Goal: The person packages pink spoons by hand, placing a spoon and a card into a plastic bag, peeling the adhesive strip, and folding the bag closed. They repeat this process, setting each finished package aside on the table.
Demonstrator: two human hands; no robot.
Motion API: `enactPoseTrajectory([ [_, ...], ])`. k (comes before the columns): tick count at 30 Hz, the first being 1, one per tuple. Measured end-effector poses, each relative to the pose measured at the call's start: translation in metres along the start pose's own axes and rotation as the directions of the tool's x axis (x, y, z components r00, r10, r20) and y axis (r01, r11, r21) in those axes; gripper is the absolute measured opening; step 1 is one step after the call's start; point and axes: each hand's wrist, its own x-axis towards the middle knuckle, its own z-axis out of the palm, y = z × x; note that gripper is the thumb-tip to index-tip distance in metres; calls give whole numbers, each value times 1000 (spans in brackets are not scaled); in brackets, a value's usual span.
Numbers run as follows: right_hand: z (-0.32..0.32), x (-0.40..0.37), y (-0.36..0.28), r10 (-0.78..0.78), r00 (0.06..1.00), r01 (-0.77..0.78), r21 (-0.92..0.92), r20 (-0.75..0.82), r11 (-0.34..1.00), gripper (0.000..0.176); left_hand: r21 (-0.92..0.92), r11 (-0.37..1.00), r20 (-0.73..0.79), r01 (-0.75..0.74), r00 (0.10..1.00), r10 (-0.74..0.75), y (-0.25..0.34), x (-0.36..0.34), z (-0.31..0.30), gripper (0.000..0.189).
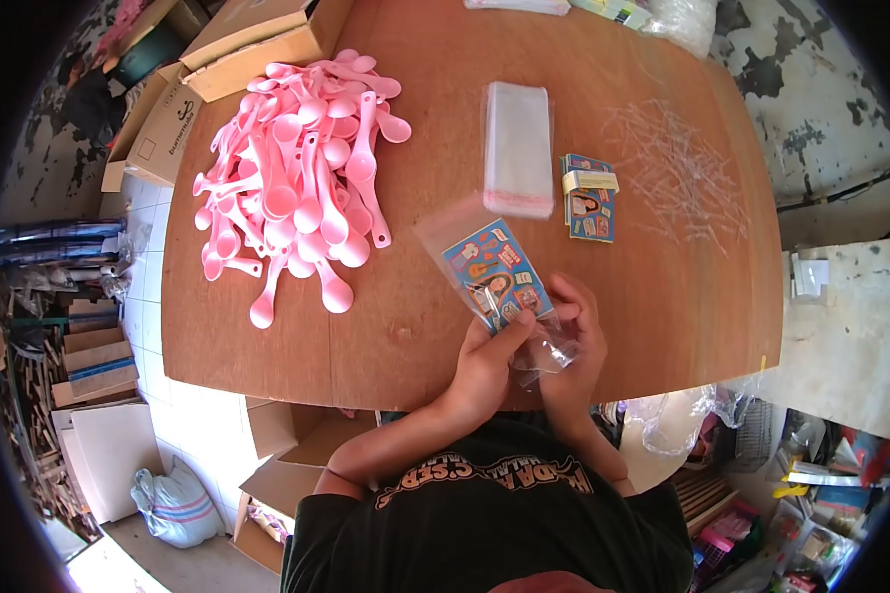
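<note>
A blue printed card [496, 262] with a picture of a person shows through a clear plastic bag [437, 229] near the table's front edge. My left hand [489, 361] pinches the card and bag at the lower end, thumb on top. Close beside it, my right hand [581, 341] has its fingers curled around the crumpled lower part of the bag; its fingertips are partly hidden. Just beyond my hands lie a stack of clear bags [519, 143] and a banded bundle of similar cards [590, 219]. A large heap of pink double-ended spoons [307, 168] covers the table's left side.
Thin clear plastic strips [682, 173] are scattered on the right of the wooden table [415, 336]. At the back left stands a cardboard box [257, 49]. An open box [277, 484] is on the floor below the front edge, with a tied sack [178, 504] farther left.
</note>
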Motion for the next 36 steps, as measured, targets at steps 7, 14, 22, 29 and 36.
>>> enactPoseTrajectory([
  [7, -4, 3, -4, -13, 1000, 14, 120, -11, 993, 24, 283, 947, 36, -150, 989, 146, -20, 8, -14, 38],
  [14, -10, -14, 3, 278, 949, -314, 485, 147, 816, 11, -114, 934, 32, -337, 939, 343, 13, 10, -6, 44],
  [22, -2, -14, -18, 431, 886, -463, 405, 172, 789, 12, -165, 938, 7, -306, 950, 312, 12, 1, -6, 39],
  [29, 2, -18, -16, 404, 896, -441, 454, 182, 774, 11, -131, 985, 67, -116, 990, 125, 11, -6, -9, 39],
  [36, 19, -15, -17, -9, 983, -18, -144, -182, 989, 10, -206, 968, 69, -140, 985, 157, 6, -7, -17, 36],
])
